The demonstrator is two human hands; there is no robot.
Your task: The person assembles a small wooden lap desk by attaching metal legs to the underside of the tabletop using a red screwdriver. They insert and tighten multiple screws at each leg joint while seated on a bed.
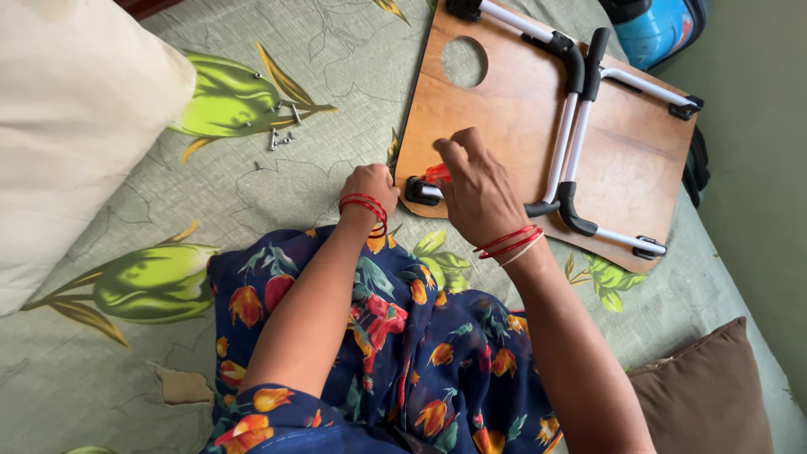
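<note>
Orange-handled screwdriver (pixel 436 173): pinched in right hand (pixel 477 195) fingers, tip down at black bracket (pixel 418 191) on near-left corner of upturned wooden lap table (pixel 504 101). Left hand (pixel 368 183) curled shut, pressing the table's left edge; nothing visible inside it. White folded legs (pixel 572 134) lie across the board. Loose screws (pixel 282 126) scattered far left on floral bedsheet (pixel 252 193). Brown cushion (pixel 706 387) near right.
</note>
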